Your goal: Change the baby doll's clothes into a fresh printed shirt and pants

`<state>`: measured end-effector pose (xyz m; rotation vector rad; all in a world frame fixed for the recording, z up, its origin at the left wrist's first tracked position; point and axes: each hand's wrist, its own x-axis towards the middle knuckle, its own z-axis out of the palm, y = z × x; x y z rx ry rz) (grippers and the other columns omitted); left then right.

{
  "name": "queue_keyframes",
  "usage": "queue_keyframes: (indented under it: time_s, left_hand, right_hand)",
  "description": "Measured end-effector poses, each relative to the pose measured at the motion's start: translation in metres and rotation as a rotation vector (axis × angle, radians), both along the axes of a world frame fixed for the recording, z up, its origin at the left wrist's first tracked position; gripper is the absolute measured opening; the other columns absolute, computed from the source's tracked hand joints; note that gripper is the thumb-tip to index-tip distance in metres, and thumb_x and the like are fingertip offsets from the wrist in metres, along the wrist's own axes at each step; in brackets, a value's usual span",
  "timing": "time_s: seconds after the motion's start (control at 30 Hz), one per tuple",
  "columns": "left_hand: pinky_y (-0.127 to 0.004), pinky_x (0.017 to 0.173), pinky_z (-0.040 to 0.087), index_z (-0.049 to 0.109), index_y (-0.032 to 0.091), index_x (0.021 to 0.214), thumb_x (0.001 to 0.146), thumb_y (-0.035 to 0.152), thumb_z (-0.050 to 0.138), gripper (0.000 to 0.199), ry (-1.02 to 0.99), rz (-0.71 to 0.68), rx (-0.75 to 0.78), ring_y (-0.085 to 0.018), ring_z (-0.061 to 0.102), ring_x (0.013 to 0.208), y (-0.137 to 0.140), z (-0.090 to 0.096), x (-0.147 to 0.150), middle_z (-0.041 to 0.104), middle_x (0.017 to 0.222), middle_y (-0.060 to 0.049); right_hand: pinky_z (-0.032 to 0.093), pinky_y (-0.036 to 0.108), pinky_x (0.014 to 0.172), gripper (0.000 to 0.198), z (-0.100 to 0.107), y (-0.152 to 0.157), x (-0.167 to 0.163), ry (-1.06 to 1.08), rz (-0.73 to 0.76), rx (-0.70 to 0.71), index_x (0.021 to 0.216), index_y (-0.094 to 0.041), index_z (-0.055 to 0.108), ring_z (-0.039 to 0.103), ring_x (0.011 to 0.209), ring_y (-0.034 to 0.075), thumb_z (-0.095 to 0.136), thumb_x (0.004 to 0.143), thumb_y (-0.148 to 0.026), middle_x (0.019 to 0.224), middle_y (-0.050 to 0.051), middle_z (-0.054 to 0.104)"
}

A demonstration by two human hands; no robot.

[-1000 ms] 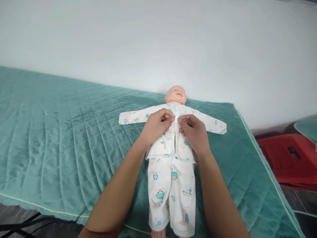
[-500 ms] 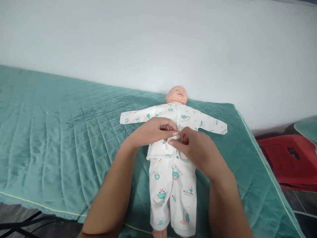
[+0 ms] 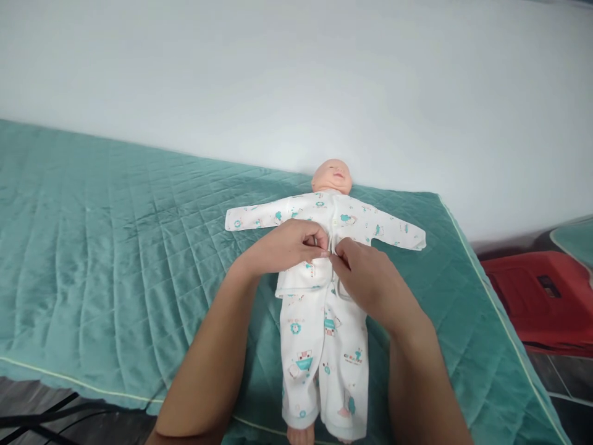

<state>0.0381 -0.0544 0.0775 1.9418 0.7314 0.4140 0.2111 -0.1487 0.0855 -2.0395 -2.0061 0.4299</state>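
A baby doll [image 3: 332, 177] lies face up, dressed in a white printed shirt [image 3: 303, 281] and matching trousers [image 3: 301, 346]. Both sleeves stretch out to the sides. Over the middle of the chest, my left hand [image 3: 296, 244] pinches the shirt's front edge between thumb and fingertips. Right beside it, my right hand [image 3: 364, 266] is closed on the other side of the same front opening, its fingertips meeting those of the left. Whatever small fastening lies between the fingertips is hidden.
A green quilted cover [image 3: 115, 259] with a pale piped edge spreads under the doll. Behind it rises a white wall [image 3: 259, 80]. A red plastic chair or stool [image 3: 542, 303] stands at the right, and black metal legs [image 3: 50, 414] show at the lower left.
My right thumb has moved up and in, closer to the left fingertips at the shirt's opening. The left hand has barely shifted, and the doll lies as before.
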Motion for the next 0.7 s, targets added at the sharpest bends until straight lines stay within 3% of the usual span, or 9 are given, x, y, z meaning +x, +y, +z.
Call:
queue_keyframes:
  time_s: [0.13,0.4,0.7]
  left_hand:
    - [-0.021,0.051,0.034,0.066,0.019,0.08,0.084,0.031,0.063,0.012,-0.042,-0.011,-0.055,-0.01,0.049,0.057,0.0,-0.001,-0.001,0.06,0.064,0.002]
    - [-0.019,0.049,0.04,0.068,0.018,0.083,0.084,0.034,0.068,0.015,-0.107,-0.01,-0.218,-0.01,0.057,0.056,-0.002,0.0,0.003,0.064,0.063,0.001]
    - [-0.024,0.06,0.056,0.071,0.014,0.082,0.079,0.026,0.076,0.013,-0.304,-0.017,-0.432,-0.011,0.063,0.059,0.003,-0.009,0.004,0.066,0.064,-0.001]
  right_hand:
    - [0.023,0.029,0.055,0.032,0.0,0.005,0.013,0.253,0.04,0.024,0.067,-0.022,0.039,0.039,0.056,0.013,0.049,0.096,-0.032,0.062,-0.001,0.052]
    - [0.035,0.024,0.054,0.037,-0.003,0.012,0.025,0.899,0.043,-0.149,0.07,-0.02,0.053,0.047,0.053,0.01,0.059,0.094,-0.048,0.054,-0.005,0.052]
    - [0.034,0.021,0.048,0.04,-0.008,0.013,0.021,1.01,0.069,-0.148,0.071,-0.019,0.057,0.048,0.049,0.008,0.063,0.091,-0.052,0.055,-0.005,0.055]
